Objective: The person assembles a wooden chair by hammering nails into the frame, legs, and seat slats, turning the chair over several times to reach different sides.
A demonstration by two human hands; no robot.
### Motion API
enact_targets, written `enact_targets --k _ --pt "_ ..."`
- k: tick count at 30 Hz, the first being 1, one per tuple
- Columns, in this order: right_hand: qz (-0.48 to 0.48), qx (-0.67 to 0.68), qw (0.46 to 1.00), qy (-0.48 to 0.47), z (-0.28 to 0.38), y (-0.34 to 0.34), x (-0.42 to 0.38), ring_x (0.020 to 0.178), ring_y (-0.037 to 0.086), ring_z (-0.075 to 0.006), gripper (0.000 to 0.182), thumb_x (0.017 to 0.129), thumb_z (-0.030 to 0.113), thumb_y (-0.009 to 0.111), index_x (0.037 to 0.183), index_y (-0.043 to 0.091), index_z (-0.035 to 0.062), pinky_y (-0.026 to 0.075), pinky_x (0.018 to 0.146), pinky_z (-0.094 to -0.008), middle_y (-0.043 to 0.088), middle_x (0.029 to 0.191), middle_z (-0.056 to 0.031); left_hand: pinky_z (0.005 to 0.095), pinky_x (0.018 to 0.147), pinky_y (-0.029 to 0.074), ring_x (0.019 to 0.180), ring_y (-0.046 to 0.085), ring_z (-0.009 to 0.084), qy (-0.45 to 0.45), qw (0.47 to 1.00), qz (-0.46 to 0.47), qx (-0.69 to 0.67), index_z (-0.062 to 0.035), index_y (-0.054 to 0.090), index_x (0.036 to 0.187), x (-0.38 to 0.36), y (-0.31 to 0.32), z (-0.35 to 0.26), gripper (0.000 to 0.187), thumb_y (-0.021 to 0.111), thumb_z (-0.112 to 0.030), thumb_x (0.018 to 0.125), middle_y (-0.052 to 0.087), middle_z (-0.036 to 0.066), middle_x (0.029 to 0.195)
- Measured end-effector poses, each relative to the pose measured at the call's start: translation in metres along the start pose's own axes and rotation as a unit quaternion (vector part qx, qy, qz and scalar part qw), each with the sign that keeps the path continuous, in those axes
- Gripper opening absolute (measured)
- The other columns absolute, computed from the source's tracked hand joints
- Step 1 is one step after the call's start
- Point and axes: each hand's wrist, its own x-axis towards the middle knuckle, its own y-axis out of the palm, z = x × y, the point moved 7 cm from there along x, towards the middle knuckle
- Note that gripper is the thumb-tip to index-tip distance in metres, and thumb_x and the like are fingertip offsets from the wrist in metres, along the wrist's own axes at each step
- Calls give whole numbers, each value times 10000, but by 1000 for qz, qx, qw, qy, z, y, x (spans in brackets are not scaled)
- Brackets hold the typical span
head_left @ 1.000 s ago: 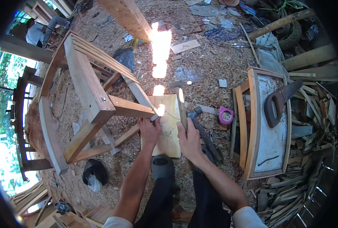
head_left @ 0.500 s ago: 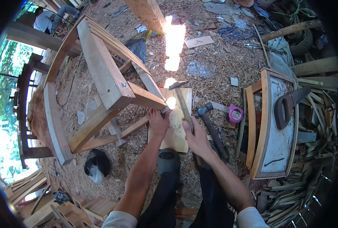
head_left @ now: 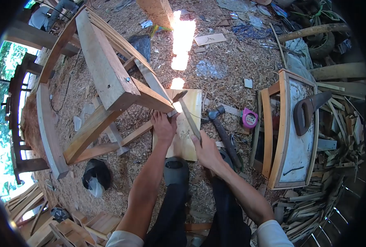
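Note:
My right hand [head_left: 207,150] is closed round the wooden handle of a hammer [head_left: 190,119]. Its dark head lies right at the lower corner of a wooden chair frame [head_left: 104,61], which rests tilted on the ground. At that same corner, my left hand [head_left: 164,126] has its fingers wrapped over the end of the frame, thumb close to the joint. Beneath both hands lies a flat pale board [head_left: 183,142], with a bright patch of sunlight near the joint. A second hammer [head_left: 224,133] with a dark handle lies just right of my right hand.
A pink tape measure [head_left: 249,118] lies to the right. Beyond it, a handsaw [head_left: 304,117] rests on a framed panel [head_left: 288,160]. Wood scraps [head_left: 319,197] are heaped at the right edge. A black bag [head_left: 96,175] sits at lower left, and a person [head_left: 47,16] is at the far upper left.
The hammer in my right hand has swung left and down, bringing its head to the frame's corner. My left hand keeps its hold there. The whole view has shifted slightly.

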Motion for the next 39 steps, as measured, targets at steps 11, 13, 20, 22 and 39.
enact_targets --k 11,13,20,22,39 --pt "-28 37 997 -55 16 -4 3 539 555 -219 299 986 271 455 991 464 -28 422 518 -393 525 594 -155 526 972 330 1134 465 432 -13 1000 9 3 23 513 1131 1 4 2 483 670 -314 824 541 242 1155" --pt "-45 118 992 -31 33 -22 -9 552 576 -234 299 983 270 461 994 466 -29 430 530 -403 536 599 -166 527 976 328 1137 463 431 -22 1000 13 3 25 513 1128 -2 4 5 475 669 -305 823 540 240 1155" --pt "-7 -2 999 -49 -8 10 1 549 574 -312 274 976 252 472 986 474 -22 428 538 -404 539 620 -204 531 976 334 1129 472 436 -13 1000 14 12 37 513 1111 -1 2 -1 482 668 -318 825 548 250 1132" --pt "-32 58 997 -45 9 -7 -6 555 573 -343 260 975 240 473 977 465 -21 426 533 -401 531 619 -222 531 972 339 1127 475 435 -16 1000 14 9 37 514 1113 1 -1 -2 482 671 -313 821 550 250 1129" --pt "-90 101 989 -55 13 -19 0 757 571 -522 306 956 272 462 1012 448 -28 414 641 -580 581 716 -313 536 983 325 1131 460 442 -19 1000 10 5 33 509 1142 -3 6 0 502 636 -352 847 541 249 1150"
